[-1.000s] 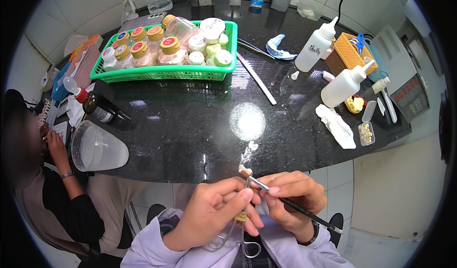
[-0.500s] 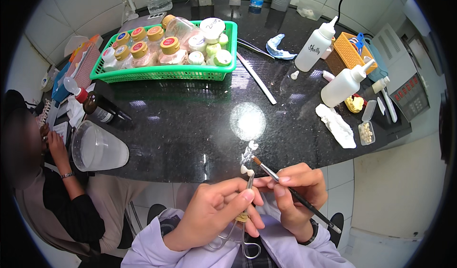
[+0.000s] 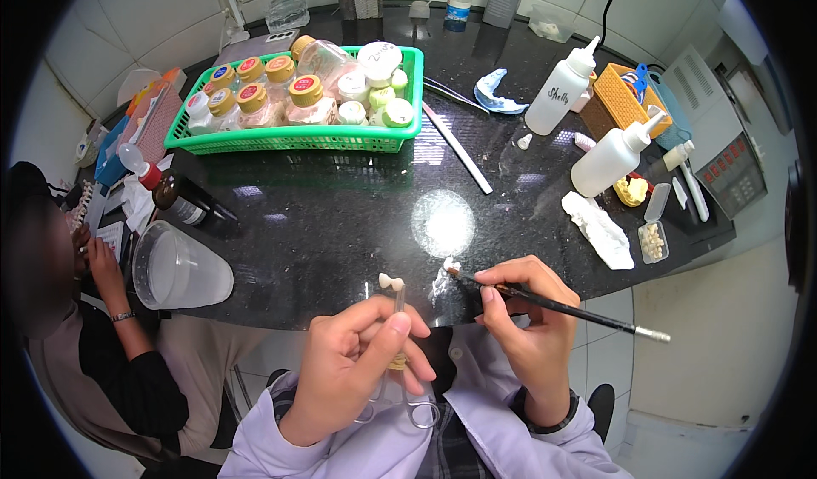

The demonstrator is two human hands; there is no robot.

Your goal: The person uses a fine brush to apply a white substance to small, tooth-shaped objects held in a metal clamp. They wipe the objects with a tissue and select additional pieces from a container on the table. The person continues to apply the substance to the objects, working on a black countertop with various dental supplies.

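Note:
My left hand (image 3: 357, 364) is closed around a ring-handled forceps (image 3: 421, 414) with a yellowish band wound about its shank. At the forceps' tip sits a small cream-white piece shaped like joined teeth (image 3: 391, 282), raised near the counter's front edge. Between the fingers and thumb of my right hand (image 3: 536, 326) lies a slim paintbrush (image 3: 587, 313) with a dark handle and silvery end. Its brown bristles touch a smear of white paste (image 3: 441, 283) on the black counter, to the right of the tooth piece.
A green basket (image 3: 289, 143) of jars stands at the back left. Nearer are a brown bottle (image 3: 183, 198) and a clear cup of liquid (image 3: 181, 268). White squeeze bottles (image 3: 608, 164) and a crumpled tissue (image 3: 598, 230) lie right. Another person's hand (image 3: 104, 266) is at far left.
My left hand has moved left, taking the forceps and tooth piece away from the brush. My right hand has tilted the brush flatter, and its bristles have moved onto the white paste.

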